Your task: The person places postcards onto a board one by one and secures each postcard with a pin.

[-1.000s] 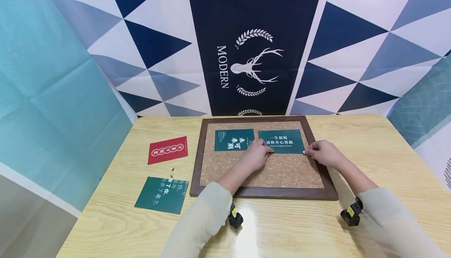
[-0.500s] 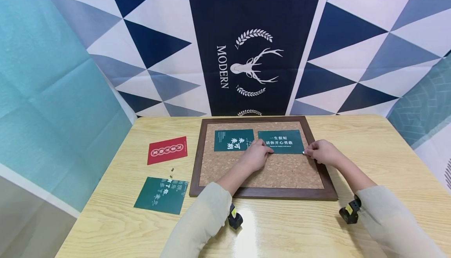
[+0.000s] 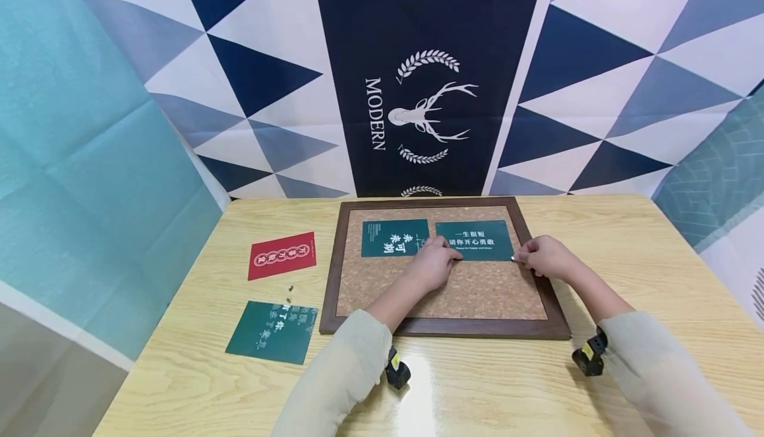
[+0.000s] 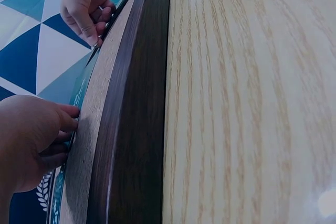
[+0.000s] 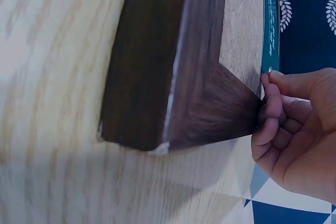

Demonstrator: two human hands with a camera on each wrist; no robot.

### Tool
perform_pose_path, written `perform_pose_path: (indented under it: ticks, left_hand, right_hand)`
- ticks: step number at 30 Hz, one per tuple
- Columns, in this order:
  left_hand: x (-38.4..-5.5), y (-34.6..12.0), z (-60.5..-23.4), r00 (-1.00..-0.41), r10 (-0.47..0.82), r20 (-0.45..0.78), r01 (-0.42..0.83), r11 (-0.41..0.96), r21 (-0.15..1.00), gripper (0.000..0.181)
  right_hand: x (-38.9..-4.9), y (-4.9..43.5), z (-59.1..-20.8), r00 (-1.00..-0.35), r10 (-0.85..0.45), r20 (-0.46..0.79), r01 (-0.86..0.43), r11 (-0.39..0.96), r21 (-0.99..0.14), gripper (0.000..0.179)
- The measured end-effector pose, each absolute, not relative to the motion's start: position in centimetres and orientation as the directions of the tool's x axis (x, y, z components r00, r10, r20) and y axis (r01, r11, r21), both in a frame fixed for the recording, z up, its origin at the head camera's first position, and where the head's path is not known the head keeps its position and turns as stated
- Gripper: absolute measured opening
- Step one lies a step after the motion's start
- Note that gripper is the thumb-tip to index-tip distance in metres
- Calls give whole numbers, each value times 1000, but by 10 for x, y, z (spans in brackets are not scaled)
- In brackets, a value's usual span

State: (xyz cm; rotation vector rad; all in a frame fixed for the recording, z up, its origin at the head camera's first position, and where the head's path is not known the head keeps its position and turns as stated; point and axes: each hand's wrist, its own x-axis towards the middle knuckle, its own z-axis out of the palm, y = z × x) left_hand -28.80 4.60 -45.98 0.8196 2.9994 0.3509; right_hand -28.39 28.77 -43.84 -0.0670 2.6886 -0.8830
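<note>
A framed corkboard (image 3: 442, 291) lies on the table with two green cards side by side on its upper half. My left hand (image 3: 434, 264) rests on the board, its fingertips pressing the lower left edge of the right green card (image 3: 477, 233) and overlapping the left green card (image 3: 394, 238). At the right card's lower right corner, my right hand (image 3: 546, 256) pinches a small whitish thumbtack (image 5: 270, 69) between thumb and forefinger. The other fingers of that hand curl beside the board's dark wooden frame (image 5: 210, 108).
Left of the board lie a red card (image 3: 282, 256) and another green card (image 3: 271, 332). Two tiny tacks (image 3: 290, 288) sit on the wooden table (image 3: 197, 371) between them. A patterned cloth (image 3: 430, 119) hangs behind the table's far edge.
Both hands stay at the right green card, with hardly any movement. The whole view has shifted very slightly.
</note>
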Motion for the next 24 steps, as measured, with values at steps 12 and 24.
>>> perform_pose_path:
  ticks: [12,24]
  left_hand:
    - [-288,46,-465,-869,493,37,488,843,229,29]
    - [-290,45,-463,-861,506,53,505,835,221,30]
  right_hand:
    - [-287,287,-441,-943,-125,-308,82,811,-580,23]
    - [-289,287,-440,-947,-100,-305,106,801,-590,23]
